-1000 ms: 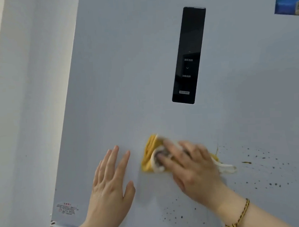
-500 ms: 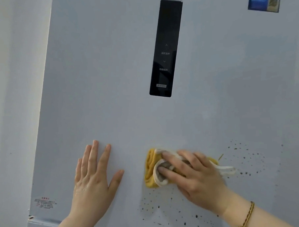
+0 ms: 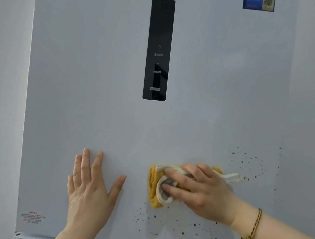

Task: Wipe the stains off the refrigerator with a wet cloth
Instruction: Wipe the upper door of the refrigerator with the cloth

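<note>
The pale grey refrigerator door (image 3: 116, 103) fills nearly all I see, smooth and flat, with a strip of plain wall (image 3: 3, 90) running down its left side and a seam (image 3: 32, 238) low on the left where the door ends. A tall black control panel (image 3: 159, 48) sits upright in the upper middle. My left hand (image 3: 89, 192) lies flat on the door, fingers straight and thumb spread, holding nothing. My right hand (image 3: 201, 188) grips the cloth (image 3: 154, 188), fingers bent over the bunched wad (yellow with a white edge) and pressing it to the door below the panel, well apart from my left hand. A blue sticker (image 3: 259, 0) is at the top right, a small red-printed label (image 3: 32, 217) at the lower left, and a braided bracelet (image 3: 255, 225) is on my right wrist. Dark stains (image 3: 248, 162) speckle the door to the right of the cloth and just beneath it. Against a second ago, the cloth and my right hand sit lower under the panel and closer to the specks below, while my left hand has stayed flat on the door.
</note>
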